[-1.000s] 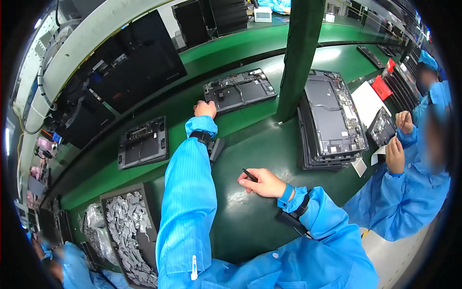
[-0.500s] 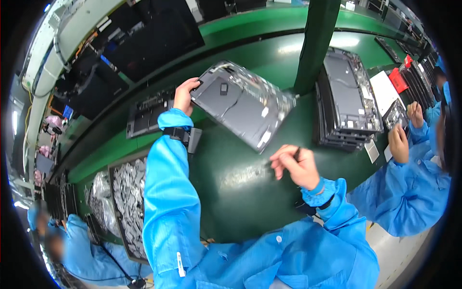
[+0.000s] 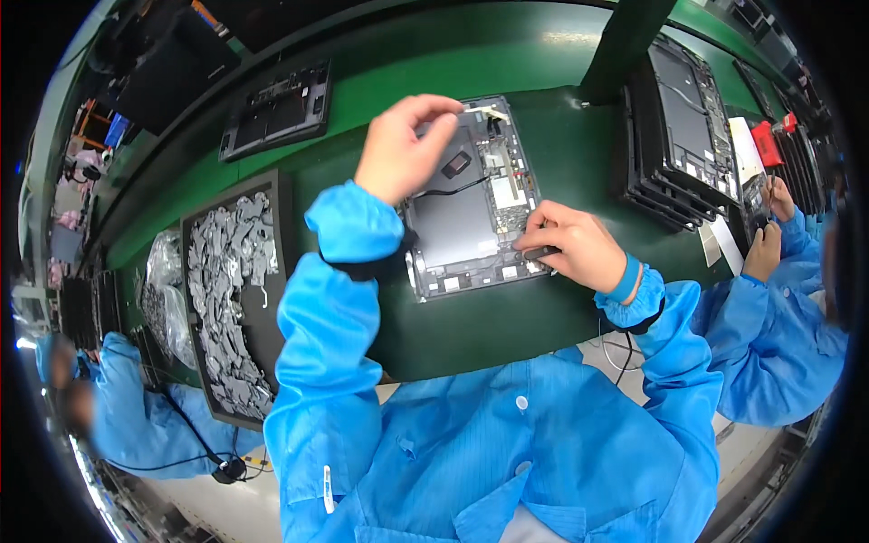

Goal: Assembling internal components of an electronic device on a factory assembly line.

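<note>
An opened laptop base (image 3: pixel 453 222) lies on the green bench in front of me, its inside facing up, with a grey battery area, a black cable and a circuit board along the right. My left hand (image 3: pixel 398 149) is over its upper left edge, thumb and fingers slightly apart at the tips; whether they touch the casing is hard to tell. Close to the lower right edge, my right hand (image 3: pixel 579 244) pinches a small dark tool (image 3: pixel 540 252) against the board. Its exact kind is not clear, as the fingers cover much of it.
A dark tray (image 3: pixel 281 308) of grey small parts stands at left, beside clear plastic bags (image 3: pixel 166 262). Another laptop base (image 3: pixel 276 113) rests at the back left. Stacked laptop bases (image 3: pixel 679 118) stand right of a green post (image 3: pixel 629 50). Co-workers sit on both sides.
The laptop base came down flat from a tilted, lifted position and turned upright before me. My left hand no longer grips its corner. My right hand brought the dark tool to its lower right.
</note>
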Available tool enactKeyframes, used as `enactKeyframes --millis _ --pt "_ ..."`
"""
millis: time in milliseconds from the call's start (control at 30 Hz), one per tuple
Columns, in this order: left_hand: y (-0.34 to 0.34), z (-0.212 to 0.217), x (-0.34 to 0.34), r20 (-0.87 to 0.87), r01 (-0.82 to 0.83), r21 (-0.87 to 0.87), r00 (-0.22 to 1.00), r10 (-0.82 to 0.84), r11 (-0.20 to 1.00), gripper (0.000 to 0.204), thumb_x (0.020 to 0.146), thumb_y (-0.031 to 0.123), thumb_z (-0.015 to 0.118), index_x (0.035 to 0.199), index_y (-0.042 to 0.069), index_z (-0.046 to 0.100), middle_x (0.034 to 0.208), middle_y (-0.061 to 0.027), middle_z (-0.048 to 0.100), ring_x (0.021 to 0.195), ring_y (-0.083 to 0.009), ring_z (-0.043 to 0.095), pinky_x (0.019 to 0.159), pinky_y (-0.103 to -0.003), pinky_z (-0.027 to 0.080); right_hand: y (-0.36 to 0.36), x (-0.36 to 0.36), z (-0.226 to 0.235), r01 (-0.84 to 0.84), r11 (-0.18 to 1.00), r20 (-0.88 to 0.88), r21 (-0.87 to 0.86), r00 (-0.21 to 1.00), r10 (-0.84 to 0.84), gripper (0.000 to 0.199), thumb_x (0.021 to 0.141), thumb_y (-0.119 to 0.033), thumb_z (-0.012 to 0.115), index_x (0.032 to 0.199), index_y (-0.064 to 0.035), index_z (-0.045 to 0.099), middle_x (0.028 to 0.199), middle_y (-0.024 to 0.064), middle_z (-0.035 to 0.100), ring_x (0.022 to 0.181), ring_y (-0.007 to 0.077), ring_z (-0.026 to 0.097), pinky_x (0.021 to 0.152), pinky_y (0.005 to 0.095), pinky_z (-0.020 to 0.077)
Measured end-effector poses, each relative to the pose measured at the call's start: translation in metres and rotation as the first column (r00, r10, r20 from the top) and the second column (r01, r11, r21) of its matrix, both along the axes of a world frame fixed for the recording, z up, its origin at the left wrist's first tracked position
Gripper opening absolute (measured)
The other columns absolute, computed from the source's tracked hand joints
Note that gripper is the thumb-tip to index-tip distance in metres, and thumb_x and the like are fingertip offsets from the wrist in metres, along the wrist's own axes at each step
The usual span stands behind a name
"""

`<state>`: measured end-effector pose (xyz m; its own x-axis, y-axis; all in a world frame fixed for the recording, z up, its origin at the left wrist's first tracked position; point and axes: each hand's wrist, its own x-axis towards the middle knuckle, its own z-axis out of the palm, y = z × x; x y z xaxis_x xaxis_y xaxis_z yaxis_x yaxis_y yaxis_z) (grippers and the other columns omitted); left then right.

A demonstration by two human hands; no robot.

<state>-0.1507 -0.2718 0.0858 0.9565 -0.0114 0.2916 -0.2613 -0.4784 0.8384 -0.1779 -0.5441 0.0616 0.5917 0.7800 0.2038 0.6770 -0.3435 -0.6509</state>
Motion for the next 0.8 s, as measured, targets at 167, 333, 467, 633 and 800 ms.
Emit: enactKeyframes --millis 167,333,467,633,800 --pt "-0.043 -0.007 -0.071 -0.052 -0.016 0.050 0.998 0.018 0.999 0.017 0.088 0.011 0.063 0.101 0.002 0.070 0.095 -0.0116 0.069 0.087 -0.0205 0.066 0.077 -0.031 0.051 0.006 0.007 0.007 -0.108 0.984 0.074 -0.142 0.990 0.119 0.024 0.068 -0.001 0.072 0.090 -0.0062 0.065 0.095 0.0079 0.057 0.083 0.0307 0.062 0.072 0.0410 0.0519" --pt "-0.065 -0.036 -0.108 0.016 0.059 0.274 0.998 -0.066 0.960 0.026 0.079 -0.004 0.056 0.101 0.003 0.068 0.095 -0.0133 0.062 0.089 -0.0329 0.059 0.079 -0.039 0.050 0.006 0.004 -0.001 -0.069 0.993 0.067 -0.099 0.995 0.076 0.026 0.070 -0.001 0.071 0.092 -0.0050 0.058 0.096 0.0090 0.054 0.081 0.0329 0.061 0.069 0.0419 0.0513" --pt "-0.078 -0.039 -0.125 0.020 0.021 0.334 0.999 -0.030 0.942 0.041 0.073 -0.009 0.054 0.110 0.004 0.065 0.106 -0.0119 0.059 0.097 -0.0322 0.055 0.085 -0.040 0.047 0.009 0.002 0.000 -0.040 0.995 0.170 -0.092 0.984 0.056 0.025 0.069 -0.001 0.071 0.090 -0.0058 0.059 0.094 0.0084 0.054 0.079 0.0320 0.061 0.067 0.0410 0.0514" --pt "-0.087 -0.040 -0.136 0.034 -0.021 0.474 0.999 0.006 0.880 0.051 0.070 -0.007 0.057 0.120 0.005 0.062 0.116 -0.0107 0.055 0.106 -0.0307 0.053 0.089 -0.040 0.047 0.008 0.006 0.002 -0.093 0.988 0.204 -0.122 0.972 0.117 0.026 0.067 0.000 0.072 0.089 -0.0064 0.063 0.091 0.0070 0.054 0.077 0.0314 0.061 0.066 0.0410 0.0517" --pt "-0.097 -0.043 -0.141 0.073 -0.081 0.583 0.996 0.048 0.809 0.051 0.073 -0.003 0.058 0.122 0.007 0.061 0.118 -0.0112 0.054 0.113 -0.0296 0.053 0.092 -0.040 0.047 0.005 0.011 -0.007 -0.079 0.996 0.031 0.042 0.997 0.077 0.022 0.071 0.000 0.073 0.092 -0.0012 0.066 0.092 0.0104 0.057 0.074 0.0301 0.060 0.066 0.0376 0.0506"
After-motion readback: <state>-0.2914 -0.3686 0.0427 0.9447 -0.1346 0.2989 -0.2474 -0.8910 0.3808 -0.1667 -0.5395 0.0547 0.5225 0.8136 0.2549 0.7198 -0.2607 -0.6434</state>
